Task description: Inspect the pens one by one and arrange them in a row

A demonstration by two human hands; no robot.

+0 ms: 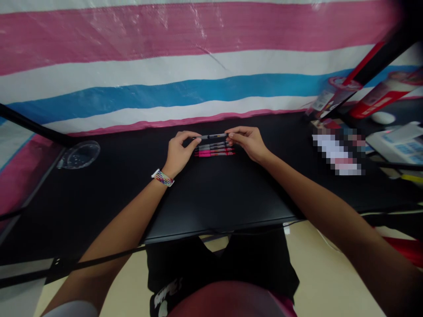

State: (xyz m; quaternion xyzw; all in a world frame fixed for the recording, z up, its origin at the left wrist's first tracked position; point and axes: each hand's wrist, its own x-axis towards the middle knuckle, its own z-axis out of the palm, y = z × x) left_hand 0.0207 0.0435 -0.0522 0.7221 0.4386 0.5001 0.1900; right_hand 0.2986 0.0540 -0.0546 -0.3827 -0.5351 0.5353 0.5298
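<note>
A grey and black pen (pixel 213 136) lies crosswise between my hands, its two ends pinched by the fingertips. My left hand (pixel 180 152) holds the left end, with a colourful woven band around that wrist. At the right end, the thumb and fingers of my right hand (pixel 247 141) are closed on the same pen. Just below it, nearer me, several pens lie side by side on the black table (pixel 218 193): grey and black ones (pixel 213 145) at the back and pink and red ones (pixel 214 153) in front.
A clear plastic lid or dish (pixel 81 155) lies at the left. Toward the right are a clear cup (pixel 333 94), a red and white container (pixel 380 97), a white rounded object (pixel 383 117) and papers. A striped sheet (pixel 198 92) hangs behind; dark frame bars flank the table.
</note>
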